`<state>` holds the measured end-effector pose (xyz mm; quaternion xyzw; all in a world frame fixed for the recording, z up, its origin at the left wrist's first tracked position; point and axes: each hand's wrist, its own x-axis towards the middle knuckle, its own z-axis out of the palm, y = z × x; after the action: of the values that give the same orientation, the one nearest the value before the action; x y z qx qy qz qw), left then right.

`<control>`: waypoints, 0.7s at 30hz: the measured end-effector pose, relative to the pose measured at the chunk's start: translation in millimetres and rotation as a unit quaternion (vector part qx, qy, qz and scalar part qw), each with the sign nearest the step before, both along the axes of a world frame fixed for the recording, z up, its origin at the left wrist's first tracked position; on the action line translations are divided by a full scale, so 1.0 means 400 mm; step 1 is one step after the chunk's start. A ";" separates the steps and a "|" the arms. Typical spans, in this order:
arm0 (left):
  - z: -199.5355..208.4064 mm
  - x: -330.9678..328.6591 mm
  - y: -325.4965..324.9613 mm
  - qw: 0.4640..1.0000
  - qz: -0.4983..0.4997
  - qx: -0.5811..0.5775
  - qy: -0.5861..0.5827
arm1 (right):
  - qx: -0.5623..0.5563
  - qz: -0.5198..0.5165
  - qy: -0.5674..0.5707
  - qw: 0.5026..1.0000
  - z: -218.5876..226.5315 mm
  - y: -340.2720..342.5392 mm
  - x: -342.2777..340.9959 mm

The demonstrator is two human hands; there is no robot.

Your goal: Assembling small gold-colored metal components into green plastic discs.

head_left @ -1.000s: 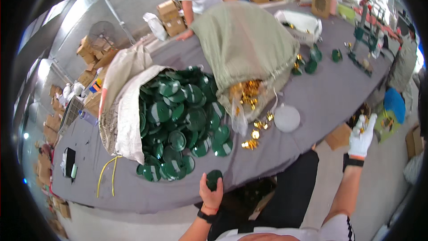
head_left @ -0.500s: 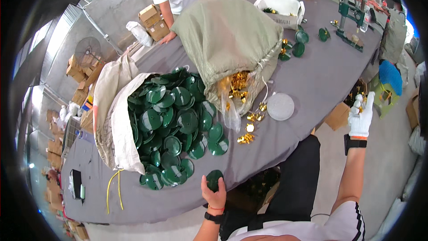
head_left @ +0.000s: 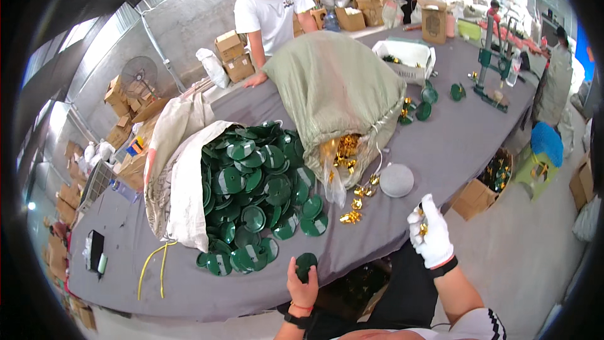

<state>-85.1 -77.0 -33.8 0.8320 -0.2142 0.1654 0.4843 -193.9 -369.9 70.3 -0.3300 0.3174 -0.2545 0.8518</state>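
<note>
My left hand [head_left: 302, 289], bare, grips a dark green disc [head_left: 306, 266] at the table's near edge. A white knit glove covers my right hand [head_left: 431, 239], raised over the floor beside the table. Its fingers are curled on a small shiny gold piece [head_left: 423, 228], mostly hidden by the glove. A heap of green discs [head_left: 251, 182] spills from a white woven sack [head_left: 189, 201] on the left. From an olive woven sack [head_left: 346, 82] in the middle come gold pieces [head_left: 351, 216], several of them loose on the cloth. Beside them sits a round grey-white pad [head_left: 396, 180].
A green hand press [head_left: 494, 69] stands at the table's far right, near a white bin [head_left: 406, 63]. An open cardboard box [head_left: 472, 198] with green and gold items stands on the floor to the right. Across the table a person [head_left: 274, 12] in a white shirt rests a hand on the cloth.
My right hand has come in from the far right toward the table, its pointing finger now curled in. My left hand still holds the green disc. The head view has tilted up.
</note>
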 end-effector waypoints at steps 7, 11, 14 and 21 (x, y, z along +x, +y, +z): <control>0.021 -0.004 0.035 0.998 -0.036 -0.009 0.053 | 0.015 -0.117 -0.069 0.991 0.022 -0.132 -0.042; 0.034 0.013 0.020 0.996 -0.036 -0.024 0.079 | -0.053 -0.285 -0.170 0.942 0.074 -0.270 -0.076; 0.024 0.017 0.010 0.992 -0.043 -0.045 0.111 | -0.124 -0.155 -0.224 0.954 0.095 -0.281 -0.107; 0.051 -0.006 0.020 0.994 -0.061 -0.017 0.093 | -0.048 0.065 -0.040 0.996 0.015 0.089 -0.007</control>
<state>-87.6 -68.9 -13.5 0.8207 -0.2153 0.0609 0.5257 -196.6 -334.4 76.2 -0.3802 0.2483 -0.2266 0.8617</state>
